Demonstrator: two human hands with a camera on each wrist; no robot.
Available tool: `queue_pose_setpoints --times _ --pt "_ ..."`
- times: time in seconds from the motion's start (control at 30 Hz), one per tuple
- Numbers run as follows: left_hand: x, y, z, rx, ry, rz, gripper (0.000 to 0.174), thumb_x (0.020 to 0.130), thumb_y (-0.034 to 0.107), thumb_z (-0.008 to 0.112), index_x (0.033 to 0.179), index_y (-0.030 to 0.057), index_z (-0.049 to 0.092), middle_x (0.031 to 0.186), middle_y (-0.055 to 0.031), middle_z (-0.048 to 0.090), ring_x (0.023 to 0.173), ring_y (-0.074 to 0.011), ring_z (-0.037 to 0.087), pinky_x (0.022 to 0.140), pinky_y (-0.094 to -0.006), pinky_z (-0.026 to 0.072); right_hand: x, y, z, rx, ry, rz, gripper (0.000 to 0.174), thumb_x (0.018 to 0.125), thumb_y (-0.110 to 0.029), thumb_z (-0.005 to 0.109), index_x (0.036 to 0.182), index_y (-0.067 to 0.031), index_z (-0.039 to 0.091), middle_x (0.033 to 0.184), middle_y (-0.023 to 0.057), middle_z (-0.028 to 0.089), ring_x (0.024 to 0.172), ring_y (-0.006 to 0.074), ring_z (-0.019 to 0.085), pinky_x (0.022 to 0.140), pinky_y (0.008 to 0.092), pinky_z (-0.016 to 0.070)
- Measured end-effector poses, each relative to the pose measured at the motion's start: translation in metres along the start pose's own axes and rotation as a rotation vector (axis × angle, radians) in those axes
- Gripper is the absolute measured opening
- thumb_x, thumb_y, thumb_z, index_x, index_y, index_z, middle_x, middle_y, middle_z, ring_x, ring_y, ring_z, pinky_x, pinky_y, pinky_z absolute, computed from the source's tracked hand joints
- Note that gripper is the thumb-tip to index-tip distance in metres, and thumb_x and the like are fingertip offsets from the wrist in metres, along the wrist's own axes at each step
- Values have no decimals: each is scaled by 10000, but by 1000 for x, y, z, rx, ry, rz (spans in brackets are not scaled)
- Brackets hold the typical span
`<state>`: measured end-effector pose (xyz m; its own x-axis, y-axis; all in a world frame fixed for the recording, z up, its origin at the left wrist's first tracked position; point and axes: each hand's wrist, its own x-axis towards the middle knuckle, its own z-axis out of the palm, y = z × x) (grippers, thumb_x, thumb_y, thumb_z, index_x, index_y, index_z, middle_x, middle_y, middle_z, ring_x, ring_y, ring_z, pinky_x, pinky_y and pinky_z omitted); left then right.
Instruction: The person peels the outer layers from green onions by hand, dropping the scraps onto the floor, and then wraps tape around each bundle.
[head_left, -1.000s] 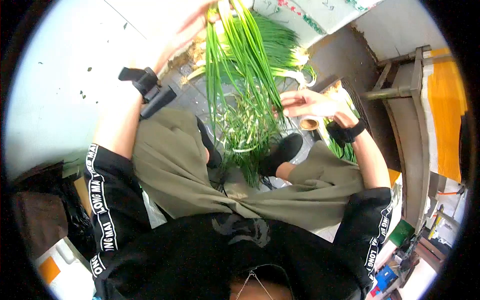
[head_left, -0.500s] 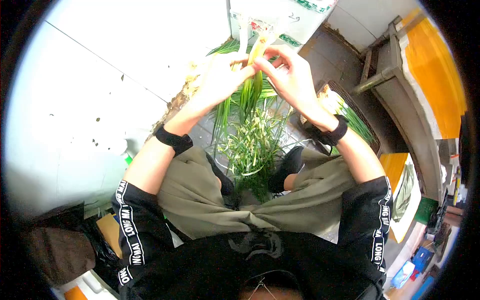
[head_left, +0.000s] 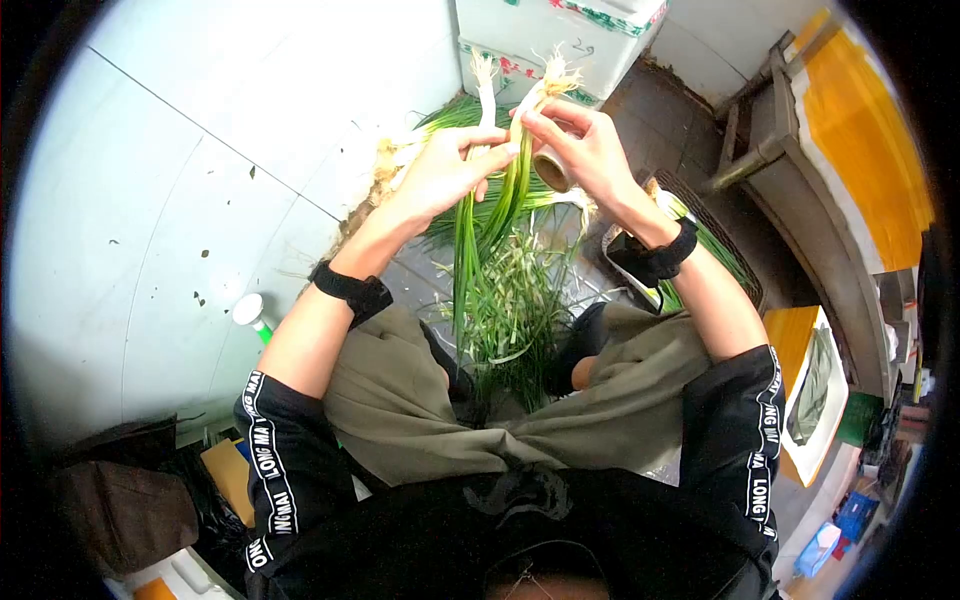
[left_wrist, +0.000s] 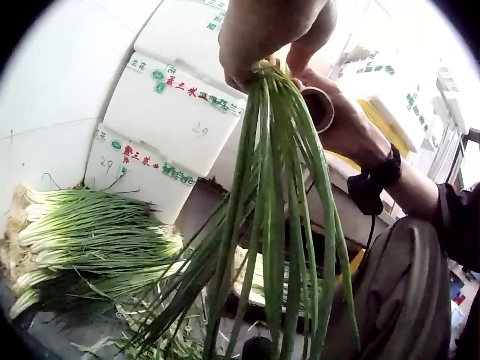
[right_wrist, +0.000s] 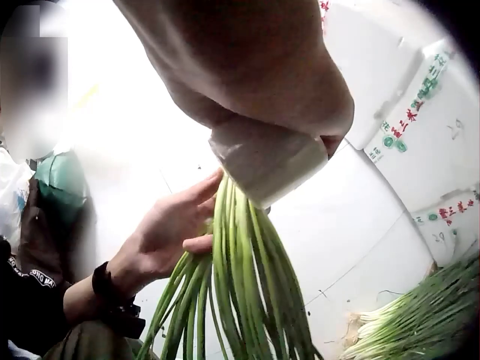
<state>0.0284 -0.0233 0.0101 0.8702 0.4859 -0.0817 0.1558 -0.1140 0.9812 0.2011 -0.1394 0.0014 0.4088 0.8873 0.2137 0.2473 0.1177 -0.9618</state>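
My left hand (head_left: 450, 170) grips a bunch of scallions (head_left: 515, 195) below their white root ends, with the green leaves hanging down. Two clumps of roots stick up apart above the hands. My right hand (head_left: 590, 150) is close beside, its thumb and fingertips at the scallion stems. A tape roll (head_left: 552, 172) with a brown cardboard core is held in that same hand, and its pale outer side (right_wrist: 274, 161) shows in the right wrist view. Seen from the left wrist, the long leaves (left_wrist: 277, 202) fan out under both hands.
More scallions (left_wrist: 97, 240) lie on the floor by the wall, near stacked white foam boxes (left_wrist: 165, 105). Loose leaf trimmings (head_left: 510, 300) are heaped between the feet. A dark basket (head_left: 735, 235) with scallions stands at the right, near a metal-legged table (head_left: 770, 155).
The right hand has come up from the leaf ends to the stems beside the left hand, bringing the tape roll. The scallions' root ends have come into view above the hands.
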Motion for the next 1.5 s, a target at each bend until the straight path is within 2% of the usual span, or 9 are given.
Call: queue_pose_setpoints --times 0.07,0.17,0.5,0.67,0.7,0.77,0.87,1.2,1.5 --pt "-1 1 -2 -31 -13 -39 412 948 313 701 1249 33 661 876 16 654 602 -50 515 551 -215 415 1 0 -4 151 -124 -14 287 959 -269 687 1066 -4 708 912 25 703 810 89 647 767 235 507" --pt "-1 2 -4 -50 18 -20 410 940 308 713 1248 42 665 864 13 650 596 -45 507 544 -214 407 -3 -5 -3 156 -71 -16 294 957 -216 689 1138 15 676 998 50 704 865 112 663 829 251 521" --pt "-4 6 3 6 3 22 393 914 351 726 1188 70 706 848 23 659 553 -33 447 510 -202 363 -10 -2 -1 168 -38 -56 317 954 -147 669 1209 36 623 1024 86 707 834 141 687 784 265 538" --pt "-4 7 2 -9 10 29 403 912 361 728 1189 70 705 827 25 656 555 -33 450 511 -204 365 -16 -5 10 -145 256 -286 252 883 -119 732 1094 -13 644 1002 88 700 785 135 688 702 285 527" --pt "-3 5 2 -2 -10 9 406 918 361 726 1202 73 687 860 27 638 580 -30 468 523 -196 375 -17 -6 8 -146 256 -285 252 883 -119 732 1094 -13 644 1002 88 700 785 135 688 702 285 527" --pt "-1 3 2 5 -30 -13 411 925 361 724 1216 76 669 893 30 619 606 -26 486 535 -189 386 -17 -10 5 -422 244 -570 252 850 -98 745 1081 -49 656 952 77 670 749 170 681 675 303 527" --pt "-1 1 3 -18 -48 1 375 935 347 715 1191 78 665 878 36 605 606 -19 484 528 -181 382 -18 -10 5 -524 249 -605 247 839 -99 747 1070 -67 666 889 72 633 744 200 671 673 320 532" --pt "0 3 3 -14 -78 1 353 937 359 712 1160 90 667 854 55 585 581 -13 457 512 -180 365 -15 -11 1 -737 213 -626 200 829 -82 742 1011 -77 663 849 73 627 746 228 667 663 330 534" --pt "4 -6 3 20 -37 34 432 898 358 759 1166 32 666 719 32 585 545 -25 450 481 -210 373 -19 -14 10 -421 242 -436 174 844 -95 742 976 -36 646 853 77 675 718 175 676 662 295 533"
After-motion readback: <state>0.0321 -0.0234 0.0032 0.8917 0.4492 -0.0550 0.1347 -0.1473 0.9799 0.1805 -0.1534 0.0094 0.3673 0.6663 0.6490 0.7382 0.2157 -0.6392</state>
